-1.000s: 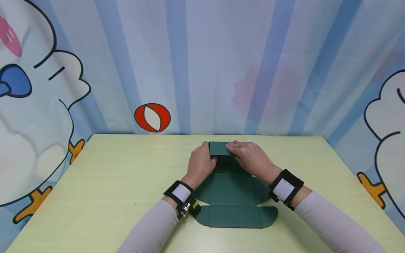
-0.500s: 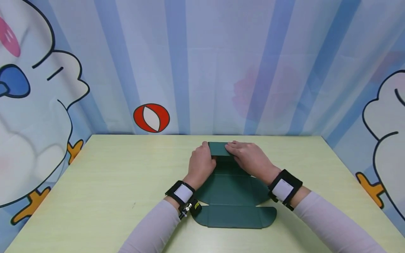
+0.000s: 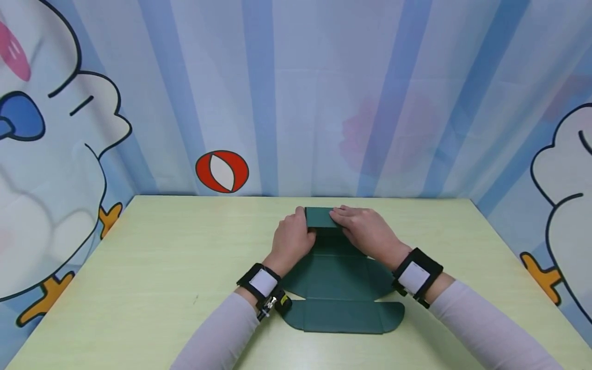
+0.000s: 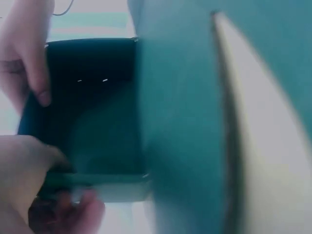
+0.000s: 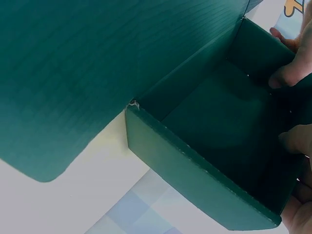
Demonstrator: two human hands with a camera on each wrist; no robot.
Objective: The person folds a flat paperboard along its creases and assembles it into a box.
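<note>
We note almost no change over the last second: the green box (image 3: 342,277) and both hands keep their places, and only the left wristband (image 3: 260,281) sits slightly further left than half a second ago. No new fold shows, so we judge the work to be at a steady hold. The left hand (image 3: 292,239) grips the upper wall (image 3: 319,217) near its left end, thumb inside; the right hand (image 3: 370,231) grips the same wall near its right end, thumb inside and fingers outside. We place the box right of centre on the counter (image 3: 185,267), its tray (image 5: 204,131) seemingly tipped up with the opening toward the person, its lid spread nearer with the rounded front flap (image 3: 342,317) lowest. Edges: the tray end looks close to the far edge, with the curtain (image 3: 300,103) behind, so we see little room that way. Room is widest to the left; rightward is narrower. The near edge is out of view.
</note>
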